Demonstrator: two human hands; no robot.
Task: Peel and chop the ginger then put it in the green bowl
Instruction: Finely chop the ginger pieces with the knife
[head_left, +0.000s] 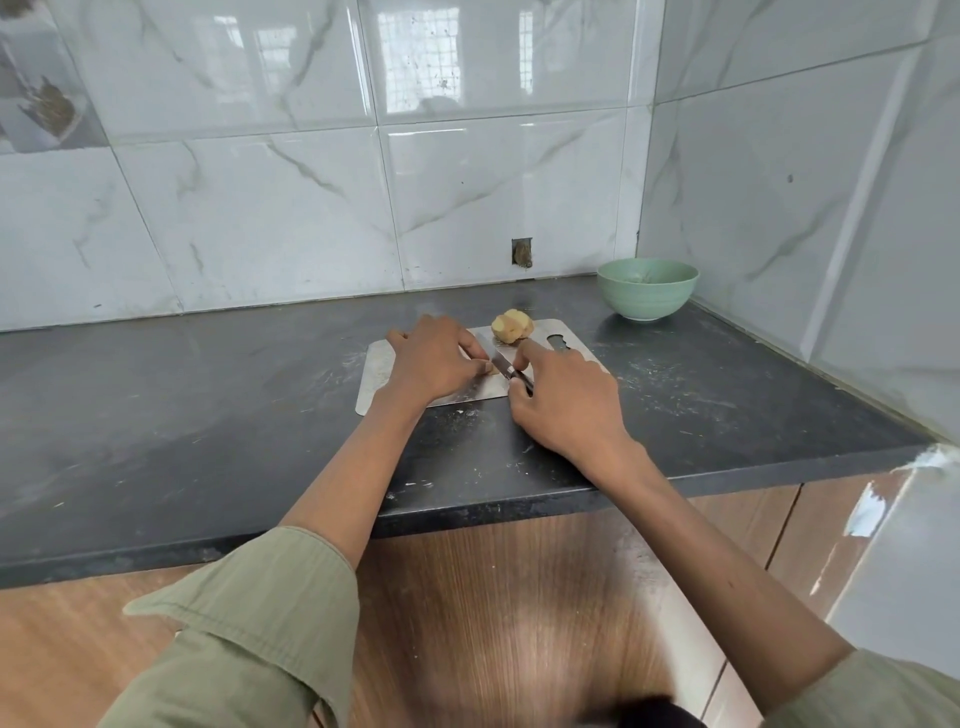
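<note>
Two olive-green sleeves (249, 613) fill the bottom of the view, rolled up on forearms that reach over the wood-fronted cabinet (498, 597) to the dark countertop (182, 395). The right hand (566, 402) grasps the dark handle of a knife (505, 367), index finger stretched along its spine, the blade angled down onto the metal cutting board (483, 387). The left hand (434, 358) lies knuckles-up on the board, its curled fingertips pinning a small ginger piece (488, 368) right against the blade; most of that piece is hidden. The larger peeled ginger (512, 326) sits at the board's far edge, just beyond both hands and touching neither. The green bowl (647, 289) stands well apart in the tiled corner, to the right.
</note>
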